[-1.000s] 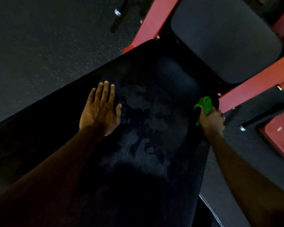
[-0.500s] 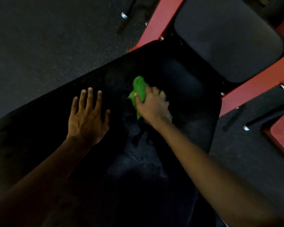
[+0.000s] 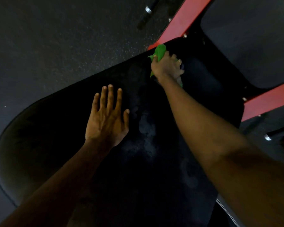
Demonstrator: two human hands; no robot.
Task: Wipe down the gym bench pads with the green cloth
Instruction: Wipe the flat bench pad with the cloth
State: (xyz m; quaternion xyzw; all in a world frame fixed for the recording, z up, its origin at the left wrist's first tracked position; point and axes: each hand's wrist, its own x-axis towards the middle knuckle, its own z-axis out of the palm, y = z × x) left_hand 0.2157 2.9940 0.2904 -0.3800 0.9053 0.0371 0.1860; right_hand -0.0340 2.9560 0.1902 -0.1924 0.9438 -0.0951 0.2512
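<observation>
Two bare hands are recorded on one long black bench pad (image 3: 47,145). Left hand (image 3: 107,118): laid flat, palm down, near the pad's middle; fingers are held straight and slightly spread, the thumb is set apart, and nothing is held. Right hand (image 3: 166,66): reached across to the pad's far edge; fingers are curled over a bunched green cloth (image 3: 160,52), which is pressed against the pad surface just beside a red frame rail (image 3: 184,18). Cloth is seen protruding beyond the knuckles and again beside the wrist. Pale smears (image 3: 146,130) are noted on the pad between the two forearms; whether damp or dust cannot be told in the dim view. One second pad (image 3: 252,38), dark grey, is mounted beyond the first and flanked by red rails. Speckled dark flooring (image 3: 56,38) is seen to the left, and a dark bar with a metal collar (image 3: 147,10) is laid on it
</observation>
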